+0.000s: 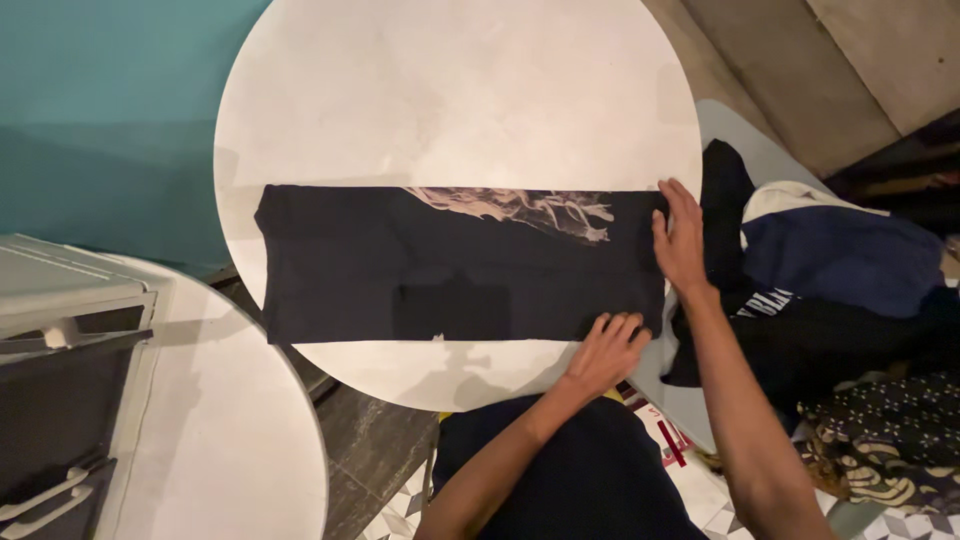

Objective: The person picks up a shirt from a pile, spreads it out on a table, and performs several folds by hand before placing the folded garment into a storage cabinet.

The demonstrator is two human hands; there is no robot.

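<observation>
Now both hands (pixel 640 300) press flat on the black shirt's (pixel 450 265) right end.

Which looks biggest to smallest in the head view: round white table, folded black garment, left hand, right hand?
1. round white table
2. folded black garment
3. left hand and right hand: they look about alike, so I won't rank them.

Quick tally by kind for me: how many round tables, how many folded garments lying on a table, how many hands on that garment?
Round white tables: 2, the big one and a second at lower left
Folded dark garment with pale print: 1
Hands on the garment: 2, left hand and right hand
Total: 5
</observation>
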